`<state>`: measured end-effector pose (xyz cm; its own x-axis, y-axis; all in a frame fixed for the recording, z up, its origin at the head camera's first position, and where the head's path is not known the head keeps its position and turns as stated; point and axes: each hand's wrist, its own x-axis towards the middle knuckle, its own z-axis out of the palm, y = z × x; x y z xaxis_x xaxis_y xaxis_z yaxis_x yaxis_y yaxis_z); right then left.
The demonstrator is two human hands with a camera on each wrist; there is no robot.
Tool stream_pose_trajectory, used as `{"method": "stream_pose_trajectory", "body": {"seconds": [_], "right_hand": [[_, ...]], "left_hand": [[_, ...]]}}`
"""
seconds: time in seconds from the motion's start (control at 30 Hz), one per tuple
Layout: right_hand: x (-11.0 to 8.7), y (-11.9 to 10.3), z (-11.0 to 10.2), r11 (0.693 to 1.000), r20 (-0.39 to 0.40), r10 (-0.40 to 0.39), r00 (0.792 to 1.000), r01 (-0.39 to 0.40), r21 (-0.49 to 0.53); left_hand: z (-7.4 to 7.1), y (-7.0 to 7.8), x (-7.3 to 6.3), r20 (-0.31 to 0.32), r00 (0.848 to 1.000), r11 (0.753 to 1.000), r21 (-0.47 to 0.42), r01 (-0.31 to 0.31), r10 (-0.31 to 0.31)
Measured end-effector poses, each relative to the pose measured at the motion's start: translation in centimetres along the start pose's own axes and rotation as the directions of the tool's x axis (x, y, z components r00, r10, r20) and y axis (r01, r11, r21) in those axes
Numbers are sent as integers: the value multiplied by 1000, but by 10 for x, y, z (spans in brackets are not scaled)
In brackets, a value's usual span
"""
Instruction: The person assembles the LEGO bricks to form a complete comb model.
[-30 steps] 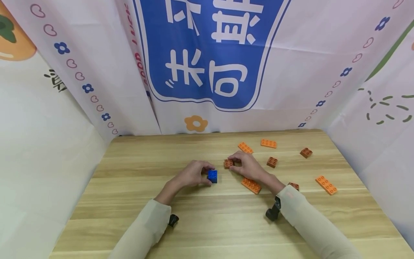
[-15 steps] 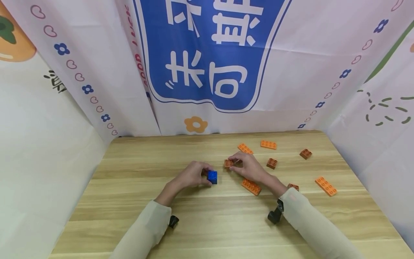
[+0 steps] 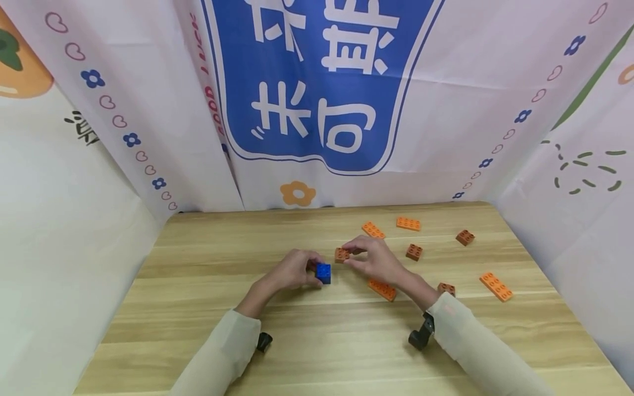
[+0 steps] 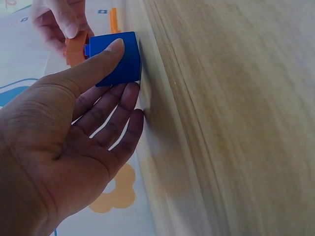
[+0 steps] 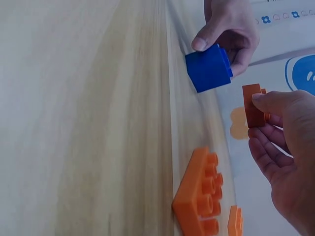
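A blue toy building brick (image 3: 323, 273) stands near the middle of the table, studs up. My left hand (image 3: 297, 269) grips it from the left, thumb on the near side and fingers on the far side. Just to its right and slightly farther back, my right hand (image 3: 378, 261) pinches a small brown brick (image 3: 341, 255) with four studs. The right wrist view shows that brown brick (image 5: 254, 105) held between thumb and fingertips, higher than the blue brick (image 5: 208, 69) and apart from it.
Under my right wrist lies an orange eight-stud brick (image 3: 382, 290). More orange bricks (image 3: 408, 224) (image 3: 373, 230) (image 3: 496, 286) and brown ones (image 3: 414, 252) (image 3: 465, 237) (image 3: 447, 289) are scattered over the table's right side. A printed cloth (image 3: 436, 137) hangs behind the table.
My right hand has moved slightly left with the brown brick, closer to the blue one. The left hand keeps its grip on the blue brick. The head view has shifted a little.
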<state>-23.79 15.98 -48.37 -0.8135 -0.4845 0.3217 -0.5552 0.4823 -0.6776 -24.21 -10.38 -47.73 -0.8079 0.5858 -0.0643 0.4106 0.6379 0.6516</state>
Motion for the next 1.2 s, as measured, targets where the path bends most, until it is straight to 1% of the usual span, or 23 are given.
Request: {"method": "stream_pose_trajectory", "body": {"seconds": [0.23,0.4,0.67,0.8,1.03,1.2], "right_hand": [[1,-11,4,996,14,-66,998,65,53],[2,-12,9,993,20,-97,995,95,66],[3,-12,17,990,35,-122,992,119,74],[3,-13,21,992,50,-116,992,112,63],[6,-18,24,990,56,-139,989,137,42],[9,-21,26,990,65,-138,988,137,24]], "left_hand": [[-1,0,0,-6,1000,1000,8,-3,3],[-2,0,0,-8,1000,1000,10,-3,3],[-3,-1,-2,-18,999,999,-14,-32,32],[-2,-2,-3,-15,999,999,-25,-37,37],[-3,-1,-2,-11,999,998,-17,-53,53],[-2,-2,-2,-13,998,998,-18,-61,60]]}}
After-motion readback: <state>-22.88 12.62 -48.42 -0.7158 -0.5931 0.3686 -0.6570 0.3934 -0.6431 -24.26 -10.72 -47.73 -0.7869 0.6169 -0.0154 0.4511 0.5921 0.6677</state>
